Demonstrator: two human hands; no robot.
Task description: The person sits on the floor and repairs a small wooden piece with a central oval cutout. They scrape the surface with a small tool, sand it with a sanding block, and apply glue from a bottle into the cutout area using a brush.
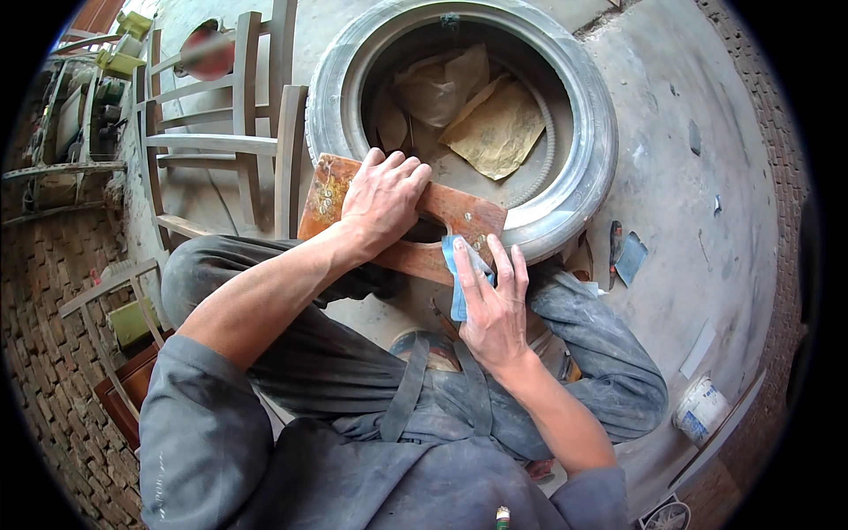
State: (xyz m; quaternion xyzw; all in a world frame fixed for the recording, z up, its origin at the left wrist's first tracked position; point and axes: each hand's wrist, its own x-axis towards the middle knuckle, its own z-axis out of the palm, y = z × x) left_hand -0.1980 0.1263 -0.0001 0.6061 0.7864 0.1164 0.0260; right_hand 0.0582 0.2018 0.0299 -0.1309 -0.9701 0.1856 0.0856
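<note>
1. The left hand (382, 201) lies palm-down over a carved wooden panel (402, 225), fingers curled over its far edge, clasping it and pressing it in place.
2. The panel is reddish-brown with a cut-out opening and a pale ornament near its left end; it rests tilted on the near rim of a grey tyre (592, 132) and reaches back toward the person's knees.
3. The right hand (495, 305) presses a folded blue sheet of sandpaper (459, 274) against the panel's near right edge, fingers stretched flat over it rather than clenched.
4. Inside the tyre lie crumpled paper (499, 128) and a plastic bag (442, 84).
5. An unfinished wooden chair frame (238, 132) stands just left of the tyre on the concrete floor (689, 194).
6. A white bucket (700, 408) sits well to the right, near a brick wall.
7. More blue sandpaper pieces (631, 258) lie on the floor right of the tyre.
8. The person sits with knees bent, in dusty grey work clothes.
</note>
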